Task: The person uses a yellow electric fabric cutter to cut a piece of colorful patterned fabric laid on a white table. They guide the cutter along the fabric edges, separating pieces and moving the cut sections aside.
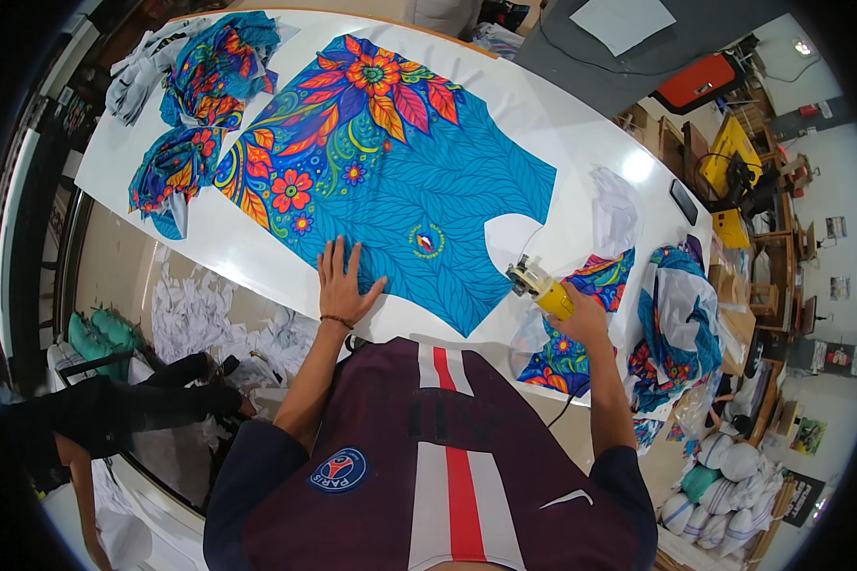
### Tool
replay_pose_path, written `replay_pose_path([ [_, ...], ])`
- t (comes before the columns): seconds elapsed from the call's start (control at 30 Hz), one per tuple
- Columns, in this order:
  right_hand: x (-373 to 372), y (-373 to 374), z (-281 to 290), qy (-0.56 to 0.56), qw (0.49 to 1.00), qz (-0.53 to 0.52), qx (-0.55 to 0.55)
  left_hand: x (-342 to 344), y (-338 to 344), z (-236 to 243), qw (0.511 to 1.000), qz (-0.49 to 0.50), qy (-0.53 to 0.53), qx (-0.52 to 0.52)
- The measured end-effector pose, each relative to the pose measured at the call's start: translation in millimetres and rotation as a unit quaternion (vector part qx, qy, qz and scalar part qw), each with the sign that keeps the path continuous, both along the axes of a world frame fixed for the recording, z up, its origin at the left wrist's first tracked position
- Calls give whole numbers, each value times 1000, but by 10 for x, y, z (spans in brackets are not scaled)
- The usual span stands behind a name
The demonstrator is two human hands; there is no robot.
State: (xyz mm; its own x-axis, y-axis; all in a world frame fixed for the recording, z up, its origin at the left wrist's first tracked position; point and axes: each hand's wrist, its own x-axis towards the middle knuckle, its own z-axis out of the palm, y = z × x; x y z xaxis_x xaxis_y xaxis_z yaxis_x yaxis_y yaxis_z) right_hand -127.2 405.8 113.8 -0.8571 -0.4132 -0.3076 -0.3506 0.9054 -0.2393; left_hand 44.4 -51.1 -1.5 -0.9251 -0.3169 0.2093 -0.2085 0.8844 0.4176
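A blue-green shirt panel [448, 190] with bright flowers and leaves lies flat on the white table. My left hand [344, 284] rests on its near edge, fingers stretched and spread. In my right hand [583, 314] is a yellow handheld electric fabric cutter [543, 288], gripped round its body. The cutter's metal head is beside the panel's curved neckline, where a white patch [514, 238] shows; whether the blade touches cloth I cannot tell. Printed offcuts [554, 357] lie under and beside my right forearm. A dark cord trails from below that arm.
Bunched printed cloth [221, 71] is heaped at the table's far left, with a smaller bundle [173, 171] nearer. A phone [683, 202] and more crumpled cloth [676, 319] lie on the right. White scraps [195, 314] cover the floor at left, near another person's arm [81, 490].
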Motion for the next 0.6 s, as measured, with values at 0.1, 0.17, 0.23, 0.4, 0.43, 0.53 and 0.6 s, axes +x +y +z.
replay_pose_path([
  [0.1,25,-137,75,5,1000,-11,18,-10,8,6,1000,3,1,1],
  [0.17,31,-196,75,12,1000,-14,20,-9,7,3,1000,3,1,1],
  [0.23,31,-238,45,17,1000,-9,9,-13,2,-1,1000,3,3,2],
  [0.4,48,-377,25,8,999,-32,15,-14,8,-2,1000,4,9,9],
  [0.43,50,-403,15,10,999,-38,15,-14,8,0,1000,4,10,10],
  [0.53,72,-534,69,-25,997,-69,22,-14,5,8,1000,5,9,13],
  [0.6,86,-596,65,-24,997,-73,30,-14,8,23,1000,4,8,12],
])
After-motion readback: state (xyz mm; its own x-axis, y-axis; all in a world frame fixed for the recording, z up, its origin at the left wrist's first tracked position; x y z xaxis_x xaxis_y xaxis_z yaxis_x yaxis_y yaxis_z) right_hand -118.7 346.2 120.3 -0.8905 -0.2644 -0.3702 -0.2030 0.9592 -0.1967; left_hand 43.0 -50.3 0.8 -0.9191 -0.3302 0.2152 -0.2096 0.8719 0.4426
